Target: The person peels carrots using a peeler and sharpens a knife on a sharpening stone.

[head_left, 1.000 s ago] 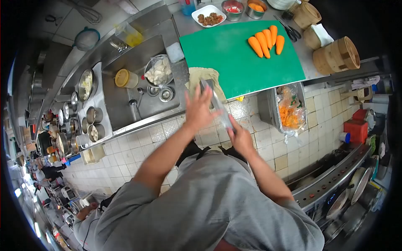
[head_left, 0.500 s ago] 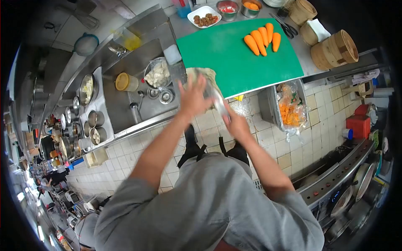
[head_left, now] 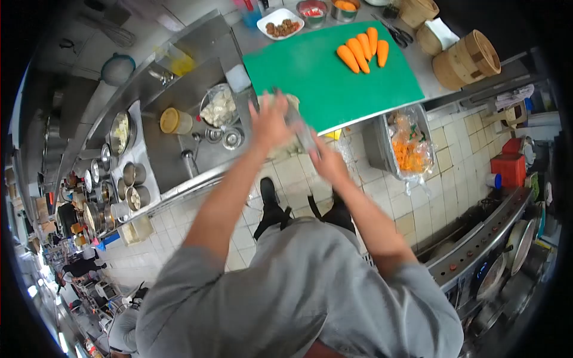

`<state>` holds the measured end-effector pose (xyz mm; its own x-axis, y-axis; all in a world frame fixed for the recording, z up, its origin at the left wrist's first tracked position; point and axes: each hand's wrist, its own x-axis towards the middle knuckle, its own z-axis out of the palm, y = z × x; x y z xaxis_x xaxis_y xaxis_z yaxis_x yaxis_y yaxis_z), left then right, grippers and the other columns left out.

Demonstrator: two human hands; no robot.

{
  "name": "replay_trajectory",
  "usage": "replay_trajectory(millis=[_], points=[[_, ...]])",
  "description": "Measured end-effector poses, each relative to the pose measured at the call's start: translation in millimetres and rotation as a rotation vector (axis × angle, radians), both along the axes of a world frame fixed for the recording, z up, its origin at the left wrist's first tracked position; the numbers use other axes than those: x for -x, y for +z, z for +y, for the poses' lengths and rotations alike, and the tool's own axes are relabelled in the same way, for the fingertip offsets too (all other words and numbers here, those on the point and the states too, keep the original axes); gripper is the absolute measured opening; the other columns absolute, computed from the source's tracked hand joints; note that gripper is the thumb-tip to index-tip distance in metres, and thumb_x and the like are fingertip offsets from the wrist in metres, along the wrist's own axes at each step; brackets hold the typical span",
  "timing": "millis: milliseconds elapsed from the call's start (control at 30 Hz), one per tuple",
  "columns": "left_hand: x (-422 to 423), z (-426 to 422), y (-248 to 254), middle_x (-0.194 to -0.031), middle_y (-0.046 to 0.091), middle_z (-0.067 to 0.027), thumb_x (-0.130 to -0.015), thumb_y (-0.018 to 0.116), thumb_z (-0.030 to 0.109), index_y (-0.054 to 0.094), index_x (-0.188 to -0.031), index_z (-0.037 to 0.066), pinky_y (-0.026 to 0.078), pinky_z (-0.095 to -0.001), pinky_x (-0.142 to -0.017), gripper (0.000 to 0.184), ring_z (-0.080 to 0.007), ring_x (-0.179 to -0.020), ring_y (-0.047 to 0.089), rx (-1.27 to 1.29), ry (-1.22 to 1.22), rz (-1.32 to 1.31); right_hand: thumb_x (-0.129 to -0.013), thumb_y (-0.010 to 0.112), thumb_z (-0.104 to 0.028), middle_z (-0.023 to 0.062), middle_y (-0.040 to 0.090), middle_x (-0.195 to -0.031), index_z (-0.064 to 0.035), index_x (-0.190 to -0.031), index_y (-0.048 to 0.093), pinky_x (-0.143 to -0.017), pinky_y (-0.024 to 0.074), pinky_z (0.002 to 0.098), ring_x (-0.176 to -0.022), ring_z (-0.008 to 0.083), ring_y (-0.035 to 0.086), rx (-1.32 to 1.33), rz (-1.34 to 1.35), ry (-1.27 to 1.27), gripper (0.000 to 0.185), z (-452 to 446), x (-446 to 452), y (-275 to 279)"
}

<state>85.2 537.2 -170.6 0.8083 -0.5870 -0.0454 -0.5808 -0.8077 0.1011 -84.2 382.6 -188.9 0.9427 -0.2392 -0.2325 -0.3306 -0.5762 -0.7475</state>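
My right hand (head_left: 330, 162) is wrapped round the handle of a knife, whose motion-blurred blade (head_left: 306, 138) slants up and to the left. My left hand (head_left: 271, 124) is at the blade, fingers apart and smeared by movement; whether it touches the metal I cannot tell. Under and behind it a pale cloth (head_left: 292, 100) lies at the near left corner of the green cutting board (head_left: 322, 89), partly hidden by the hand and blade. Several peeled carrots (head_left: 362, 51) lie together toward the far right of the board.
Left of the board is a sink (head_left: 161, 146) with a bowl of pale food (head_left: 219, 107) and a yellow-lidded tub (head_left: 173, 121). A plate of brown food (head_left: 280, 24) stands behind the board, bamboo steamers (head_left: 465, 61) to its right. Below sits a bin of orange peelings (head_left: 412, 156).
The counter and board have shifted slightly left and up in view. Both hands and the knife have shifted a little left; the right hand still grips the knife.
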Motion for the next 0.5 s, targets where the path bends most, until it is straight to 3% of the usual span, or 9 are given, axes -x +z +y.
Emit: replay_trajectory(millis=[67,133,200,333,433,500], points=[[-66.5,-4.4,28.7,-0.174,0.029,-0.0066,-0.083,0.06,0.083,0.035,-0.164,0.011,0.01,-0.0694,-0.125,0.112,-0.0352,-0.162,0.017,-0.132,0.012,0.113,-0.1,0.063,-0.031,0.0268,0.074,-0.104,-0.0278,-0.155,0.05,-0.082,0.057,0.0551,-0.091,0.048,0.071,0.07,-0.073,0.016,0.057,-1.2,-70.4,-3.9],[-58.4,-3.4,21.2,-0.174,0.029,-0.0057,-0.083,0.06,0.082,0.036,-0.164,0.011,0.01,-0.0687,-0.126,0.11,-0.0342,-0.162,0.017,-0.101,0.005,0.092,-0.1,0.063,-0.033,0.0273,0.073,-0.104,-0.0286,-0.155,0.051,-0.082,0.0567,0.0557,-0.091,0.0479,0.071,0.119,-0.162,0.018,0.056,-4.8,-73.8,-7.6],[-23.7,4.4,-3.5,-0.173,0.031,-0.0063,-0.084,0.061,0.081,0.04,-0.162,0.009,0.009,-0.0694,-0.126,0.108,-0.0334,-0.162,0.015,0.04,-0.01,0.005,-0.1,0.064,-0.031,0.0281,0.073,-0.108,-0.0273,-0.155,0.05,-0.081,0.058,0.0549,-0.09,0.0478,0.071,0.037,-0.099,0.06,0.057,-10.0,-28.7,-7.1],[101.7,16.3,8.6,-0.171,0.034,-0.0089,-0.085,0.063,0.078,0.042,-0.16,0.006,0.008,-0.0727,-0.124,0.107,-0.0344,-0.162,0.017,-0.045,-0.029,0.159,-0.1,0.066,-0.03,0.0276,0.074,-0.099,-0.0303,-0.158,0.047,-0.081,0.0558,0.0579,-0.088,0.0491,0.072,-0.122,0.019,0.014,0.061,4.3,108.5,-5.3],[55.2,17.5,-4.6,-0.172,0.033,-0.0087,-0.084,0.061,0.08,0.04,-0.161,0.005,0.004,-0.0721,-0.125,0.109,-0.0324,-0.162,0.016,0.004,0.017,0.06,-0.1,0.066,-0.028,0.028,0.073,-0.099,-0.0254,-0.156,0.051,-0.081,0.0559,0.0579,-0.086,0.049,0.072,-0.024,0.066,0.034,0.058,3.9,48.7,6.2],[-20.9,17.8,1.1,-0.172,0.033,-0.0073,-0.086,0.059,0.079,0.038,-0.163,0.009,0.003,-0.0721,-0.125,0.106,-0.0326,-0.162,0.016,0.031,0.023,-0.018,-0.1,0.065,-0.032,0.0288,0.073,-0.105,-0.0205,-0.153,0.054,-0.086,0.0558,0.0551,-0.095,0.0498,0.07,0.018,-0.022,0.044,0.056,5.2,-38.0,1.3]])
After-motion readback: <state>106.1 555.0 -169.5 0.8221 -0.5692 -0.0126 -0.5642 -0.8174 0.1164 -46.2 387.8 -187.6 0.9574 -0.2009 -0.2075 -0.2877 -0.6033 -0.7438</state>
